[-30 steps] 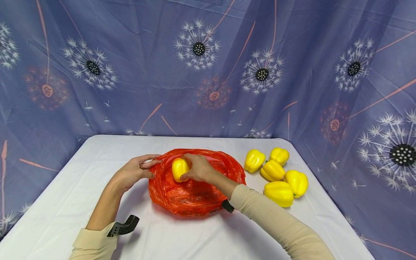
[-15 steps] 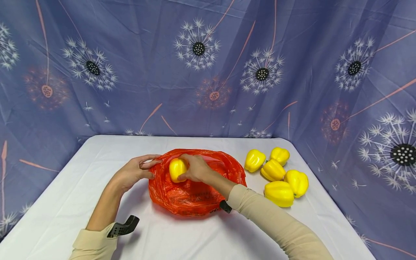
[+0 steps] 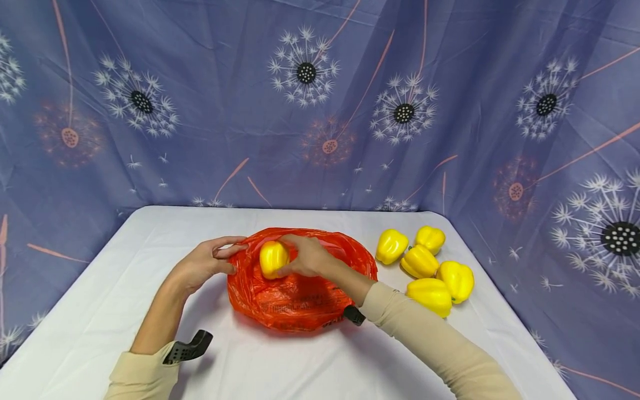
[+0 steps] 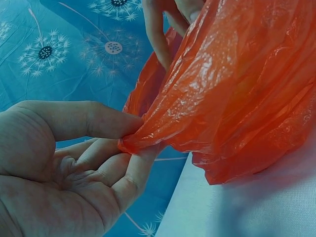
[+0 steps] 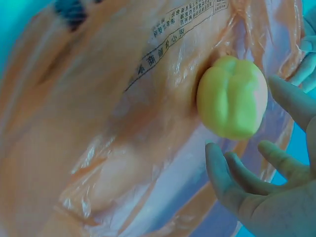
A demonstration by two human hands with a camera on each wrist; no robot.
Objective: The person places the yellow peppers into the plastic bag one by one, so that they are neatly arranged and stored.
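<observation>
A red plastic bag (image 3: 300, 319) lies with its mouth spread on the white table. Inside it, toward the left, sits a yellow bell pepper (image 3: 274, 259). My left hand (image 3: 200, 266) pinches the bag's left rim between thumb and fingers, as the left wrist view shows up close. In the bag's mouth, my right hand (image 3: 311, 257) is just right of that pepper. The right wrist view shows the fingers (image 5: 222, 177) spread, with a gap between them and the pepper (image 5: 232, 98).
Several more yellow bell peppers (image 3: 420, 262) lie grouped on the table right of the bag. A white cloth (image 3: 150, 233) covers the table. Blue curtains (image 3: 225, 111) with dandelion prints hang behind and at both sides.
The bell pepper has shifted a little left inside the bag. My right hand has let go of it and drawn slightly to the right. My left hand keeps its hold on the rim.
</observation>
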